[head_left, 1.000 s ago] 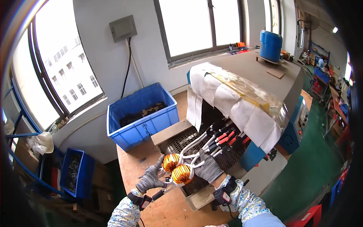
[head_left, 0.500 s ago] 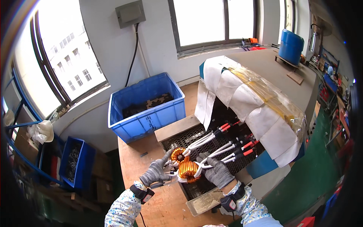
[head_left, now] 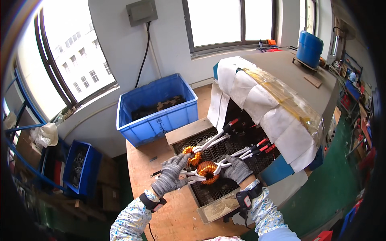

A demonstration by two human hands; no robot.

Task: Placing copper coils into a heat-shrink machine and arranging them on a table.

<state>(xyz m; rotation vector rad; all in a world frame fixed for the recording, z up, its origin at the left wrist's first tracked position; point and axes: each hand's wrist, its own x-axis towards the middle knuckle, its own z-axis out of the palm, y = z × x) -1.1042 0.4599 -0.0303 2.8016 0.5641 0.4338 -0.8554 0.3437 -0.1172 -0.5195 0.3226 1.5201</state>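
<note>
Two ring-shaped coils wound with copper wire lie over a dark mesh conveyor (head_left: 219, 193). My left hand (head_left: 171, 176), in a grey glove, has its fingertips closed at the edge of the farther coil (head_left: 193, 156). White-sleeved lead ends stick out around that hand. The nearer coil (head_left: 207, 172) sits between my hands. My right hand (head_left: 238, 169), also gloved, is closed at the white leads (head_left: 222, 164) just right of the nearer coil. These leads stretch toward the covered opening and end in black and red tips (head_left: 261, 145).
White cloth flaps (head_left: 263, 102) hang over the opening of a large machine (head_left: 277, 66). A blue crate (head_left: 157, 126) with dark pieces stands behind the wooden bench (head_left: 138, 166). Another blue bin (head_left: 80, 170) is at the left. A blue drum (head_left: 309, 49) rests atop the machine.
My left hand has moved up and right toward the farther coil. Both coils have shifted slightly right, and the lead tips have changed position. My right hand has moved slightly up and right.
</note>
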